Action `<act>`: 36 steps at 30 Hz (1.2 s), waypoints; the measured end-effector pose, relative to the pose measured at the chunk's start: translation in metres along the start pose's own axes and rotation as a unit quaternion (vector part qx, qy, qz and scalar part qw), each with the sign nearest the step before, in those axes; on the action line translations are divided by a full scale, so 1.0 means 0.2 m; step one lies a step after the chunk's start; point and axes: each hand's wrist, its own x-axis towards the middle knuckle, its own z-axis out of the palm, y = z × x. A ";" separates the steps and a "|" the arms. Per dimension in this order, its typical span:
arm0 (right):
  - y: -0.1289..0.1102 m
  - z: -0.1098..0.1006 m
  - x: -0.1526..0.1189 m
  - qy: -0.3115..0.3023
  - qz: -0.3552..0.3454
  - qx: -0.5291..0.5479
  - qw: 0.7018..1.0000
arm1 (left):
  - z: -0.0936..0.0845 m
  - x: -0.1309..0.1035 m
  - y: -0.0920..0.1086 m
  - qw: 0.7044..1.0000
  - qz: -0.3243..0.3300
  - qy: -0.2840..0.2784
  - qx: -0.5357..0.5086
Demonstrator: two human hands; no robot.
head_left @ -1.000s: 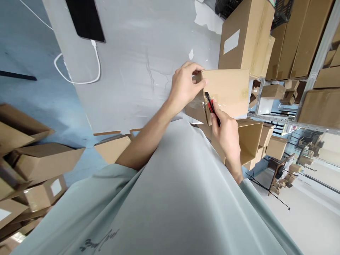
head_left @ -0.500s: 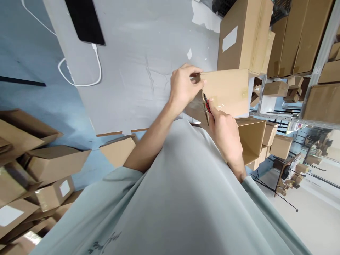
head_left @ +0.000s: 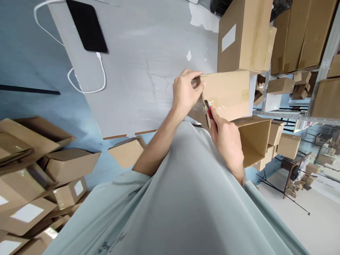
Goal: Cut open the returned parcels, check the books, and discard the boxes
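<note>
A cardboard box (head_left: pixel 228 92) lies on the grey table (head_left: pixel 132 85) close to my body, with strips of clear tape on its top and left side. My left hand (head_left: pixel 186 90) pinches the box's upper left corner between thumb and fingers. In my right hand (head_left: pixel 227 140) is a red and black box cutter (head_left: pixel 208 109), its tip at the taped left edge of the box. The blade itself is too small to make out, and the palm hides the end of the handle.
Behind the box stands a larger carton (head_left: pixel 231 46) with a white label. A black phone (head_left: pixel 89 26) with a white cable (head_left: pixel 103 79) lies at the far left. An open carton (head_left: pixel 255 141) sits at the right; several boxes (head_left: pixel 71 166) are heaped on the left floor.
My right hand and the box cutter have shifted slightly toward my body along the box's left edge. My left hand keeps its hold on the corner. The view has moved a little.
</note>
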 end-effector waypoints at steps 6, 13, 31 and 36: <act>0.14 0.11 0.08 0.065 -0.088 0.184 0.977 | -0.06 0.05 0.00 1.000 -0.001 -0.015 0.017; 0.12 0.02 -0.06 0.022 -0.029 0.118 0.992 | 0.00 0.02 0.02 0.999 -0.002 -0.022 0.043; 0.34 0.11 0.10 0.027 -0.088 0.213 0.973 | -0.07 0.03 0.05 0.996 -0.011 -0.029 0.080; 0.34 0.07 0.13 0.014 -0.112 0.192 0.975 | -0.06 0.02 0.05 0.995 -0.013 -0.024 0.096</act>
